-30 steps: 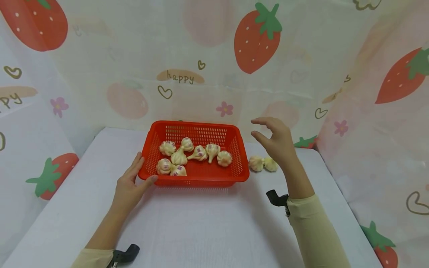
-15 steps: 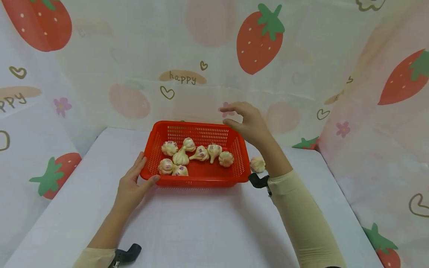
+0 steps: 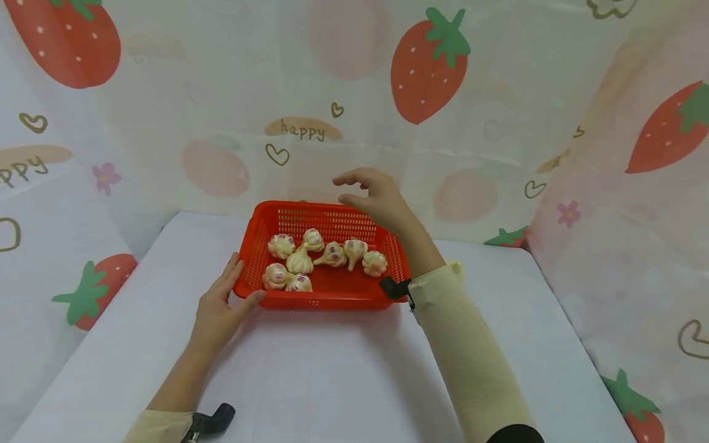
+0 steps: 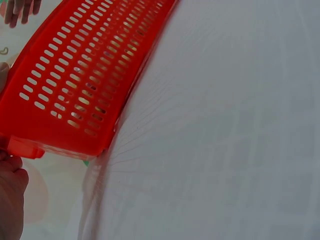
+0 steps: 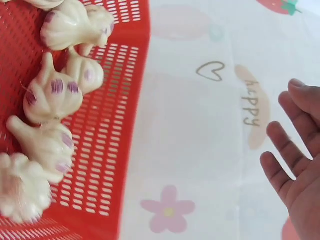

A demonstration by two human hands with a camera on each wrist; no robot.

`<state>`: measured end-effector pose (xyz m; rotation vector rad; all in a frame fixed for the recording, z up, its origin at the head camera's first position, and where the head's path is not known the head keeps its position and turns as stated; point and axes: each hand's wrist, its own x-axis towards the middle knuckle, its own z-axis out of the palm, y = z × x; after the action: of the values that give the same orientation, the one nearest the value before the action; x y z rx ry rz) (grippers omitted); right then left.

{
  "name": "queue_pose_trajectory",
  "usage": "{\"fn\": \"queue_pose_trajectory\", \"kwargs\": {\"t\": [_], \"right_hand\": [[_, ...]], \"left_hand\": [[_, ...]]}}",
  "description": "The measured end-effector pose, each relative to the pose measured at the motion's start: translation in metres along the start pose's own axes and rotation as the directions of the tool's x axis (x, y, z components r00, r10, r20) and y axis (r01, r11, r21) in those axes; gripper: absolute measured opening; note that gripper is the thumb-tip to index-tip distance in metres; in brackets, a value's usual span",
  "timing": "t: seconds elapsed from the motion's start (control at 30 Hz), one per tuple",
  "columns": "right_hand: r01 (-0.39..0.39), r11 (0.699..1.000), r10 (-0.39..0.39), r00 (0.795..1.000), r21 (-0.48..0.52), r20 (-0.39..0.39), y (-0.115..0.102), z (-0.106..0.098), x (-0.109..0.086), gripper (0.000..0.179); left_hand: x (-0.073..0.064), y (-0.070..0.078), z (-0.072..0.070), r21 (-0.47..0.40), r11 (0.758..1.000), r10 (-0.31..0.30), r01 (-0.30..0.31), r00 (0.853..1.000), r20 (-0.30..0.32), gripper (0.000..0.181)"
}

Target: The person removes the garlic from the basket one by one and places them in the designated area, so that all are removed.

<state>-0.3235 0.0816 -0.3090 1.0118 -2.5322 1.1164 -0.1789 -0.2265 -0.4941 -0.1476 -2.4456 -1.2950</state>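
Observation:
A red plastic basket (image 3: 332,300) with slotted walls holds several garlic bulbs (image 3: 300,261), some purple-marked in the right wrist view. At the basket's front left corner my left hand (image 3: 218,311) holds the rim, thumb on the front edge and fingers along the left side; the left wrist view shows only parts of this hand (image 4: 10,195) beside the rim. My right hand (image 3: 376,198) hovers over the basket's back right part, holding nothing, its fingers loosely bent and thumb apart. In the right wrist view this hand (image 5: 300,175) is clear of the bulbs.
Right of the basket, a bit of a garlic bulb (image 3: 456,269) shows from behind my right sleeve (image 3: 471,351). A white cloth (image 3: 327,375) covers the table. Strawberry-printed curtains (image 3: 354,92) stand behind and at both sides.
My right hand has moved left, from above the loose garlic at the right to over the basket. Its forearm now hides most of that garlic. My left hand stays at the basket's corner.

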Motion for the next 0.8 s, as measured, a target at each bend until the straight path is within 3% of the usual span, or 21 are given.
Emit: {"fn": "queue_pose_trajectory", "kwargs": {"t": [0.43, 0.8], "right_hand": [[-0.102, 0.986, 0.084, 0.987, 0.129, 0.139, 0.032, 0.045, 0.019, 0.031], [-0.194, 0.962, 0.137, 0.951, 0.19, 0.277, 0.046, 0.079, 0.029, 0.032]], "left_hand": [[0.001, -0.002, 0.004, -0.007, 1.0, -0.014, 0.014, 1.0, 0.002, 0.084], [0.0, 0.0, 0.003, -0.012, 1.0, 0.006, -0.006, 1.0, -0.004, 0.084]]}}
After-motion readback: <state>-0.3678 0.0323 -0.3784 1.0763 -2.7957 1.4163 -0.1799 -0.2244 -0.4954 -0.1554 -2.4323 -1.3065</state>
